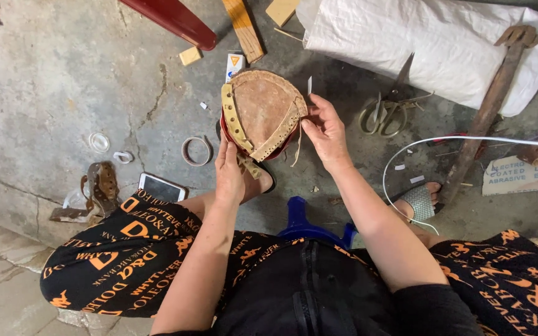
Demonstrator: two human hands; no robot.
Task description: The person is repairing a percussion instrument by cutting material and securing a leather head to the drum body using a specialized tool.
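A: What is being held at the centre of the frame?

B: A round brown leather piece with a perforated tan strip along its edge (pixel 264 114), lying over something red. It sits just above the knees, over the cracked grey concrete floor (pixel 63 81).

A: And the hands?

B: The left hand (pixel 230 173) comes up from below, fingers closed round the lower edge, gripping it. The right hand (pixel 326 129) is at the right rim, thumb and fingertips pinching the end of the strip where a loose thread hangs.

A: What could go wrong?

B: I'd judge the strip the weak point. It looks only partly seated, so a hard pull from the right could lift it off the curve or tear between the holes. If the left grip loosens, the piece could drop on the floor.

A: Anything nearby?

B: Metal scissors (pixel 388 107) lie right of centre beside a white woven sack (pixel 443 43); a white-cased phone (pixel 160 186) lies lower left near the knee.
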